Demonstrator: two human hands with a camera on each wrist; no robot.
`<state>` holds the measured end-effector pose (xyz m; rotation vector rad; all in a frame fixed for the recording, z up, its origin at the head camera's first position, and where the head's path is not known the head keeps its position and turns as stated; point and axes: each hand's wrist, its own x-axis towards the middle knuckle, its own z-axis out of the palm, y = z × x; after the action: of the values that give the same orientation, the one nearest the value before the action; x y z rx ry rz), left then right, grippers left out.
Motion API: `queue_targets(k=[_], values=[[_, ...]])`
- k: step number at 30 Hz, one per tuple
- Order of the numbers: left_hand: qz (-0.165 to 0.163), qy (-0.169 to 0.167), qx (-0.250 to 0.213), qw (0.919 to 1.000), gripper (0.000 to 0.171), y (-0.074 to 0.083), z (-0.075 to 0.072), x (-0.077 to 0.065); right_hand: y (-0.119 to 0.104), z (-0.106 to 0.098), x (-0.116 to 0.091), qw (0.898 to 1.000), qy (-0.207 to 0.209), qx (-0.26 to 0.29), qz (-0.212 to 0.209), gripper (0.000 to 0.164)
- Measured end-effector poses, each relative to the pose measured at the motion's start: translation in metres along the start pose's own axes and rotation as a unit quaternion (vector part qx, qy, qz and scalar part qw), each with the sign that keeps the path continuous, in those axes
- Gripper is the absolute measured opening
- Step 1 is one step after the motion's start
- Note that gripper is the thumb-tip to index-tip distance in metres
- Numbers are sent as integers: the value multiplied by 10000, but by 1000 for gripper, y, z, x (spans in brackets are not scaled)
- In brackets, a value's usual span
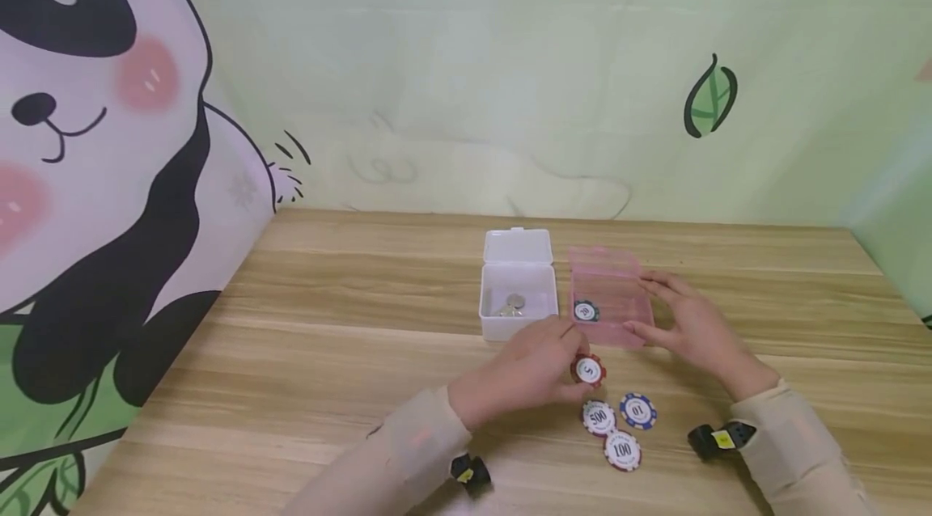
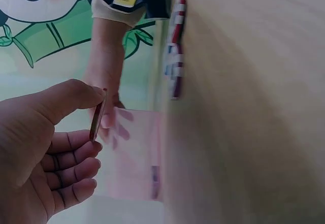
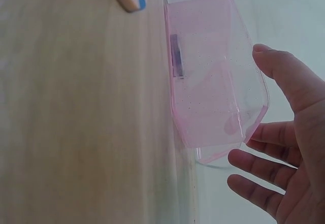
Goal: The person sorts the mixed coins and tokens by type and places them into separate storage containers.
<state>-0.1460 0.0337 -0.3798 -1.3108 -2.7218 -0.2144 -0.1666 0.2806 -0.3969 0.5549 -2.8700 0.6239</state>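
Chip (image 1: 588, 370) marked 5 sits pinched in left hand (image 1: 535, 362), just short of pink box (image 1: 607, 335); right hand (image 1: 695, 330) spans box's side, fingers loosely extended. Best bet: light edge grip, box braced, chip clear of rim.

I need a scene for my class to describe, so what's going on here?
A person's left hand pinches a red-edged chip near the open pink box, and the right hand touches that box. One green-edged chip lies inside. The 10 chip, 500 chip and 100 chip lie on the table, and coin-like pieces sit in the white box.
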Motion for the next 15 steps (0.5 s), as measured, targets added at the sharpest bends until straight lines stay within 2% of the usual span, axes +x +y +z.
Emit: queue_targets(k=[6, 10, 15], values=[[65, 147, 265, 9995, 35, -2, -17, 9, 3, 1, -1, 9999, 117, 60, -53, 69], [-30, 37, 98, 9999, 36, -5, -27, 18, 3, 2, -1, 9999, 125, 38, -80, 71], [-135, -133, 272, 9995, 38, -10, -32, 30, 3, 3, 0, 9998, 182, 30, -111, 70]])
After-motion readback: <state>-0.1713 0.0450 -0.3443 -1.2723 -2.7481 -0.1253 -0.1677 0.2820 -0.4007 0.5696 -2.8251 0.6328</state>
